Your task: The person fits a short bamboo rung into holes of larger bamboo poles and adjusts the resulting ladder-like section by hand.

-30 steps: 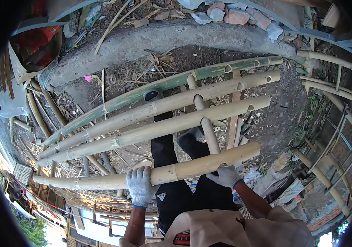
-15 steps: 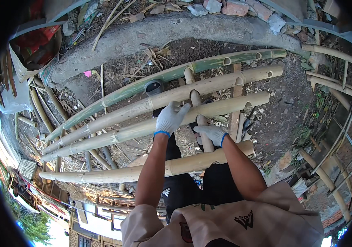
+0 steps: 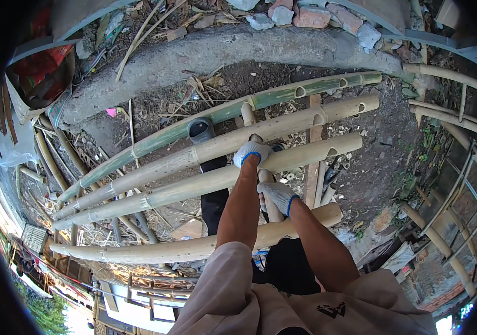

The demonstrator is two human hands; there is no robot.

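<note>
Four long bamboo poles lie side by side: a green pole (image 3: 221,113) farthest off, two pale poles (image 3: 216,148) (image 3: 193,188) in the middle, and a nearest pole (image 3: 154,254). Short bamboo crosspieces run between them. My gloved left hand (image 3: 251,153) is closed around the crosspiece (image 3: 255,138) between the two middle poles, against the third pole; its fingertips are partly hidden. My gloved right hand (image 3: 278,196) grips the crosspiece (image 3: 272,212) between the third and nearest poles. Cut holes, such as the round hole (image 3: 319,119), show toward the poles' right ends.
A grey shoe (image 3: 200,131) of mine stands between the far poles. A wooden board (image 3: 312,181) lies under them on littered soil. Beyond runs a concrete curb (image 3: 216,49) with broken bricks (image 3: 312,17). Bamboo fencing (image 3: 456,114) stands at right, a sack (image 3: 37,84) at far left.
My left hand has moved right and nearer, from above the third pole onto the crosspiece. My right hand has shifted slightly nearer and left along its crosspiece. The view has shifted slightly.
</note>
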